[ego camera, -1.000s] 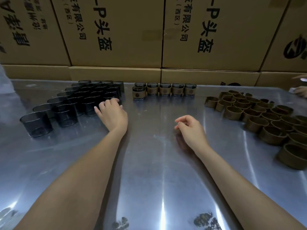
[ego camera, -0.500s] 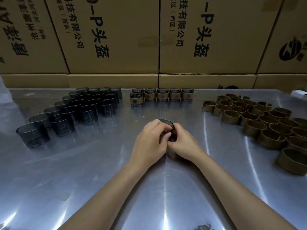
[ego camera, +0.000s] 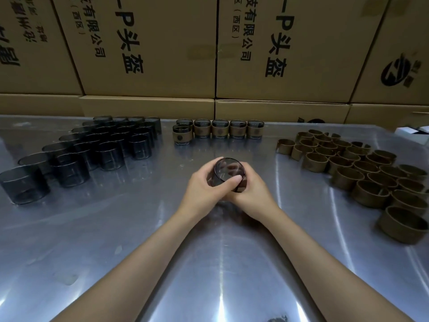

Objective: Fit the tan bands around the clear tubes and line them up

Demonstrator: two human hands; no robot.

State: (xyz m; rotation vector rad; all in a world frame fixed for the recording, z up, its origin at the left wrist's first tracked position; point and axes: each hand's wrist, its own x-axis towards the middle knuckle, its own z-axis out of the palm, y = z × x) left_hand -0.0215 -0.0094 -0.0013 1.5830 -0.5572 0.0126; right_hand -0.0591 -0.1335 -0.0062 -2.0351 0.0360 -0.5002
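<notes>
A smoky clear tube (ego camera: 228, 171) is held over the middle of the steel table, its open end tilted toward me. My left hand (ego camera: 204, 187) grips its left side, thumb laid across the front rim. My right hand (ego camera: 251, 194) wraps round its right side. Whether a band is on this tube is hidden by my fingers. Several bare tubes (ego camera: 111, 145) stand in rows at the left. Several loose tan bands (ego camera: 362, 168) lie at the right. A row of banded tubes (ego camera: 219, 129) stands at the back, with one more banded tube (ego camera: 182, 134) in front of its left end.
The shiny steel table (ego camera: 139, 240) runs to a wall of stacked cardboard boxes (ego camera: 209, 54) at the back. A white object (ego camera: 415, 133) shows at the far right edge.
My left hand took a tube from the left rows and brought it to the middle. My right hand closed on it too, and the tube now tilts toward me.
</notes>
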